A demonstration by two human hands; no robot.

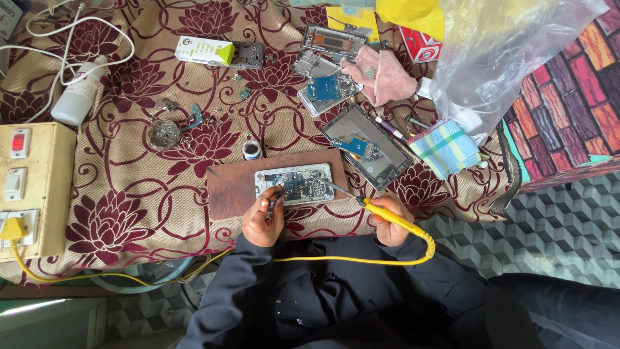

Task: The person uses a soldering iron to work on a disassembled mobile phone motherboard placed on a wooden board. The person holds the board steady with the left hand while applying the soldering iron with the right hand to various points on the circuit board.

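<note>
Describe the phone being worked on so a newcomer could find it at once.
Find the brown board at the near edge of the floral cloth. The opened phone lies on it, between the left hand and the right hand. The other opened phones lie on bare cloth.

Woven tablecloth (129, 194), matt, beige with maroon flowers. Wooden board (229, 187), brown, dull, worn. Opened phone (295, 183) on it: bare circuit board, metal shields with a dull shine. Soldering iron (387, 216): glossy yellow plastic handle, thin metal tip, rubbery yellow cord. Second phone frame (367, 146): dark glossy glass, metal rim. Pink cloth (385, 74) fuzzy. Checked cloth (444, 147) matt woven. Clear plastic bag (510, 52) shiny, crinkled. Switch box (32, 187) cream, matt plastic.
</note>
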